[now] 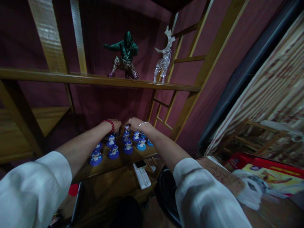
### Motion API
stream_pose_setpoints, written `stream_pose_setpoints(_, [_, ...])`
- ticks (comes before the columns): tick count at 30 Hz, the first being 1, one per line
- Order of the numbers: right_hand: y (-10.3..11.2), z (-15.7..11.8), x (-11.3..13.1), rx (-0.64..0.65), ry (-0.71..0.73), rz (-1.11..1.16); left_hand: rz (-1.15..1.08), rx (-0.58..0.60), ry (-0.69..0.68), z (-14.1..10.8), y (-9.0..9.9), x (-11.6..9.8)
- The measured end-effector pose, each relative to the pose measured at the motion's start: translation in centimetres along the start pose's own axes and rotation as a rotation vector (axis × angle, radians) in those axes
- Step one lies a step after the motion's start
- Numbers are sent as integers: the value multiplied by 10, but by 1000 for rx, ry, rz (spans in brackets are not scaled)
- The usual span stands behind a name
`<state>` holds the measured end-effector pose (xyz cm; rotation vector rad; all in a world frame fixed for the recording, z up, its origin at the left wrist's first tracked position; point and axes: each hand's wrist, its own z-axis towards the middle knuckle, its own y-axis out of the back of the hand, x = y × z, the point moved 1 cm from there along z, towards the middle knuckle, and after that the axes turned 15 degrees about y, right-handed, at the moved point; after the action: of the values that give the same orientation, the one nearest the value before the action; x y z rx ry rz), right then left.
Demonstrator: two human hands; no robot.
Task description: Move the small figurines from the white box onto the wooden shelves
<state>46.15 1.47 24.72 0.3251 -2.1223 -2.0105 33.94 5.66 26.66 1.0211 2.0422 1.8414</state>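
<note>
Several small blue and purple figurines [114, 152] stand in rows on a wooden shelf [104, 167]. My left hand [116, 125], below a red bead bracelet, reaches to the back of the rows; its fingers are mostly hidden and a dark thing lies beneath it. My right hand [133, 123], with a silver bangle at the wrist, has its fingers closed around the top of a small figurine [127, 128] at the back of the group. The two hands are close together but apart.
On the shelf above stand a green and bronze figure [127, 57] and a clear glass deer [163, 60]. A white device [142, 177] lies lower down. Slatted wood posts [194, 98] rise at the right, near a red box [268, 177] and plastic bag [250, 191].
</note>
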Motion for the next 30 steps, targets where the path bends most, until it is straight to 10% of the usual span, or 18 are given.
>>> stream_pose_setpoints(30, [-1, 5, -6, 9, -84, -132, -68, -42, -56, 26, -3, -15])
